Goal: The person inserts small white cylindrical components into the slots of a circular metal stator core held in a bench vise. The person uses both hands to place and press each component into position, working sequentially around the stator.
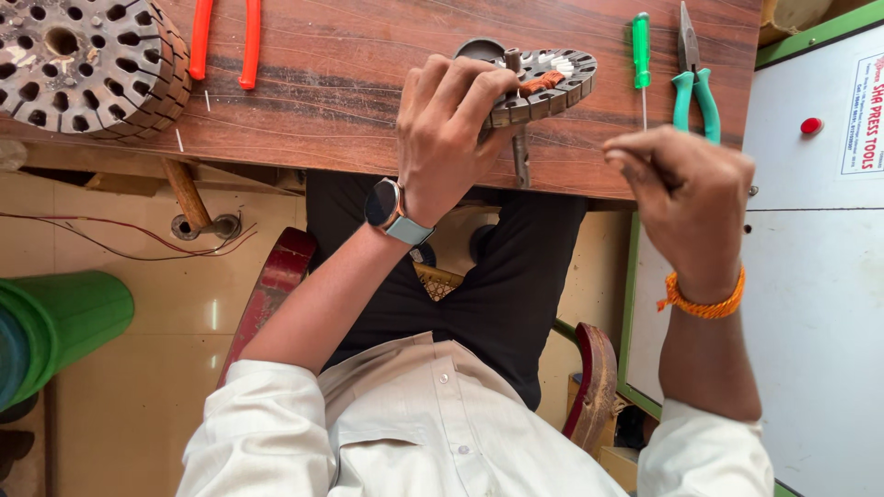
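My left hand (447, 124), with a watch on its wrist, grips a small round slotted metal stator core (552, 78) at the near edge of the wooden table (350, 101). The core has some copper winding and a white patch in its slots, and a metal rod (520, 147) stands against it under my fingers. My right hand (686, 198), with an orange thread band on its wrist, is held as a closed fist to the right of the core, just off the table's edge. Nothing is visible in that fist.
A larger slotted stator core (83, 64) lies at the table's far left, with orange-handled pliers (226, 41) beside it. A green screwdriver (641, 51) and teal-handled pliers (695, 92) lie right of the small core. A white cabinet (810, 276) with a red button (810, 126) stands at right, a green bin (64, 322) on the floor at left.
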